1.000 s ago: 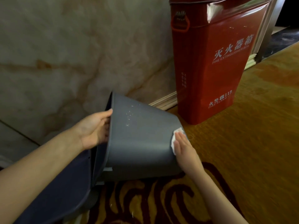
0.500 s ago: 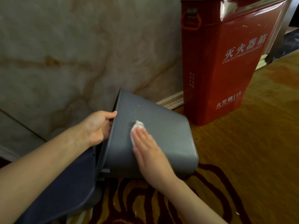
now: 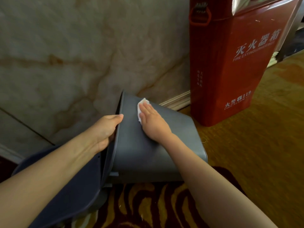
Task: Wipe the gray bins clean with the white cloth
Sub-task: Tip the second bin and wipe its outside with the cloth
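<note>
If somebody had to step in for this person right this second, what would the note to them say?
Left hand: gripping the rim of the gray bin, which lies tipped on its side on the carpet beside the red fire extinguisher box.
Right hand: flat on the bin's upturned side, pressing the white cloth under the fingers near the rim end.
Done: the side facing up looks free of specks.
Left: the other sides and the inside, which are hidden here. A darker lid-like piece lies under the left arm.

Two bare forearms, left hand (image 3: 105, 129) & right hand (image 3: 152, 120), no sleeves/jewelry.
</note>
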### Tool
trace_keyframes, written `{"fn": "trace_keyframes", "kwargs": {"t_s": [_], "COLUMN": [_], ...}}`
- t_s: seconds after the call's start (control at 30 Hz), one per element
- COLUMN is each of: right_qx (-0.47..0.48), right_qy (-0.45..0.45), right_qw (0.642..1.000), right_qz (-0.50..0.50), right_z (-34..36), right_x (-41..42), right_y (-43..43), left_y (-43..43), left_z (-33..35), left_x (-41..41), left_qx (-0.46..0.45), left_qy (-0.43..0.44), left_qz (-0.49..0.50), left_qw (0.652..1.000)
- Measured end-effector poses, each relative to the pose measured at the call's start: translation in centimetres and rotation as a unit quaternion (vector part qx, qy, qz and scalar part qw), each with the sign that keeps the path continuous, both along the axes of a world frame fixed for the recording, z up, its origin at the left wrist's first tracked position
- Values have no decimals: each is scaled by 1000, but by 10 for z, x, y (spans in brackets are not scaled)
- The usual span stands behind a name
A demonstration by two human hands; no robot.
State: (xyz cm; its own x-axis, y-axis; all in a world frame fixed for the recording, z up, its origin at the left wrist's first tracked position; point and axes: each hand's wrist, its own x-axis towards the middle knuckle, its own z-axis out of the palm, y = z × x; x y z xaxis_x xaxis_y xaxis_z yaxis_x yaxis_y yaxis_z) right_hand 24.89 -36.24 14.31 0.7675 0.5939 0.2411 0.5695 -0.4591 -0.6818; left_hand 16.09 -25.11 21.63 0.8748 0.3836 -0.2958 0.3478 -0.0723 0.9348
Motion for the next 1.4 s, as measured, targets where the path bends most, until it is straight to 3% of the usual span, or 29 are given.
{"fn": "trace_keyframes", "kwargs": {"t_s": [0.13,0.3,0.43,0.57,0.7,0.93,1.07,1.27,1.4], "right_qx": [-88,-22,7,-24,22,56,44,87,55], "right_qy": [57,144,173,135,131,-19,-87,-57,54], "right_qw": [992,976,971,979,983,998,994,984,982], "right_qz": [-67,-160,-166,-150,-130,-10,-59,-143,-174], "right_z": [-43,-76,-85,-80,-61,2,34,37,-1], "right_x": [24,6,-14,-20,-42,-87,-69,-28,-9], "right_y": [-48,-114,-131,-130,-112,-54,-26,-34,-82], "left_y": [10,9,6,0,-4,-11,-16,-19,-13], "left_z": [-4,0,15,28,35,40,42,38,31], "left_x": [-6,-5,7,21,26,15,5,0,1], "left_qx": [-27,-68,-112,-52,-14,40,49,108,106], "left_qy": [7,22,53,85,55,28,16,-8,-22], "left_qz": [17,-22,-52,-68,-85,-128,-183,-206,-192], "left_qw": [999,997,991,993,995,991,982,972,975]}}
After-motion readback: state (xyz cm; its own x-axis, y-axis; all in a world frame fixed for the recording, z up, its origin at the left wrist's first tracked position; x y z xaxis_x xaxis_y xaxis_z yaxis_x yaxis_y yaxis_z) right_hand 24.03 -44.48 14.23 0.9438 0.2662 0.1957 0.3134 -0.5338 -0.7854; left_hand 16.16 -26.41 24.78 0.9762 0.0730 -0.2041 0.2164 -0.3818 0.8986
